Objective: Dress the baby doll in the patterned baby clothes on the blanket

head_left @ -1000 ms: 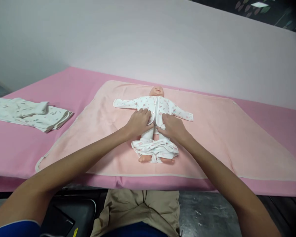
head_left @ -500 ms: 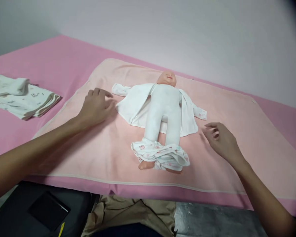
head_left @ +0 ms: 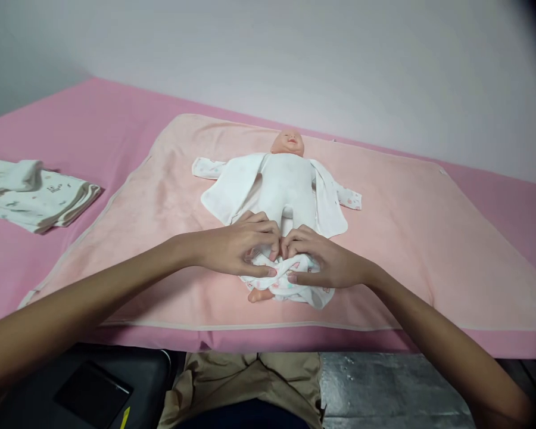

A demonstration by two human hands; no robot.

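Note:
A baby doll (head_left: 287, 185) lies on its back, its head toward the wall. It wears a white long-sleeved baby shirt (head_left: 236, 182) spread wide at the front, sleeves out to both sides. Printed baby pants (head_left: 290, 285) are bunched around its lower legs, with one foot showing below them. My left hand (head_left: 245, 244) and my right hand (head_left: 315, 256) meet over the legs, fingers curled and thumbs down on the pants' bunched waist. Both hands pinch this cloth. The doll's knees and shins are hidden behind my hands.
Beneath the doll is a peach blanket (head_left: 406, 238) on a pink-covered table (head_left: 111, 113). Folded printed baby clothes (head_left: 49, 193) lie at the left. A black chair (head_left: 147, 372) with a dark flat object (head_left: 93, 393) on it stands below the table's front edge. A wall (head_left: 295, 59) rises behind.
My hands have come inward from either side of the doll and taken hold of the bunched pants at its legs. The view has shifted slightly; the doll and shirt lie as before.

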